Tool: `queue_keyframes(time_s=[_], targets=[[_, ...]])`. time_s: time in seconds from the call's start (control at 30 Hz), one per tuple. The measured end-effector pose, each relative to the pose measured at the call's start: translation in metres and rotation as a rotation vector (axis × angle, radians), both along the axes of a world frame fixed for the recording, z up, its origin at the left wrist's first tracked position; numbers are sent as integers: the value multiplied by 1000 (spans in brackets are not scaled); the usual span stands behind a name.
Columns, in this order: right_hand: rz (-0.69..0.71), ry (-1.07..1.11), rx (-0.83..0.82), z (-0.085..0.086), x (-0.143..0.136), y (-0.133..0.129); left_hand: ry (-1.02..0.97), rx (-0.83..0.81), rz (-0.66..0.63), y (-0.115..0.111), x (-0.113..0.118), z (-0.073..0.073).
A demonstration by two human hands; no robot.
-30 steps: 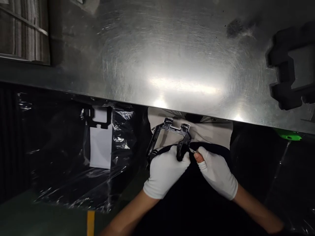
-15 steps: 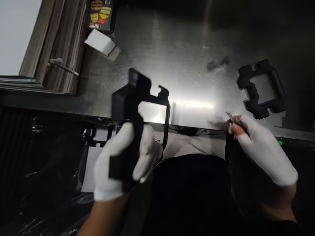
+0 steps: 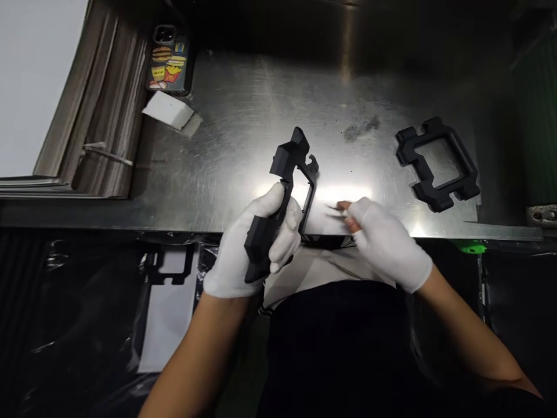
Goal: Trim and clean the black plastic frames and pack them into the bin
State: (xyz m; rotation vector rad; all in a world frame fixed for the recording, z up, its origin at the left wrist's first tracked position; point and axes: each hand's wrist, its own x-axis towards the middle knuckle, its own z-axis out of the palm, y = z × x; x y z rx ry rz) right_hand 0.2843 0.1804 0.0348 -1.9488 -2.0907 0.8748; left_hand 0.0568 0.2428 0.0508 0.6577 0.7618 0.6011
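My left hand [image 3: 256,244], in a white glove, is closed round a black plastic frame [image 3: 284,165] with an angular body and an opening. The frame is held tilted on edge above the front of the metal table. My right hand [image 3: 383,238], gloved with thumb and index fingertips bare, pinches a small pointed metal tool [image 3: 334,209]. The tool is blurred, so its exact kind does not show. Its tip points left toward the held frame, apart from it. A second black plastic frame [image 3: 470,184] of similar shape lies flat on the table to the right.
On the metal table [image 3: 243,87], a stack of cardboard sheets [image 3: 108,104] stands at the left. Beside it are a phone [image 3: 169,61] in a food-patterned case and a small white box [image 3: 167,110]. Black plastic sheeting [image 3: 78,313] hangs below the front edge, with another black frame [image 3: 169,270] there.
My right hand has moved left with the pointed tool, nearer the held frame. My left hand has turned the frame more edge-on and moved it slightly right. The camera view has shifted.
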Motion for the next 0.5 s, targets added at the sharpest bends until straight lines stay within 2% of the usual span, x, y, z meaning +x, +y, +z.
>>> queue_keyframes(time_s=[0.1,0.2,0.33,0.5], targets=[[162,-129,18,-6,-34,-3,11,8,-7,-1,2,0],[234,-263,29,-5,-49,-4,19,12,-8,-2,3,-1],[244,-372,-17,1,-49,-1,28,19,-3,-4,5,1],[229,-405,-82,8,-44,9,60,-7,-22,-4,6,3]])
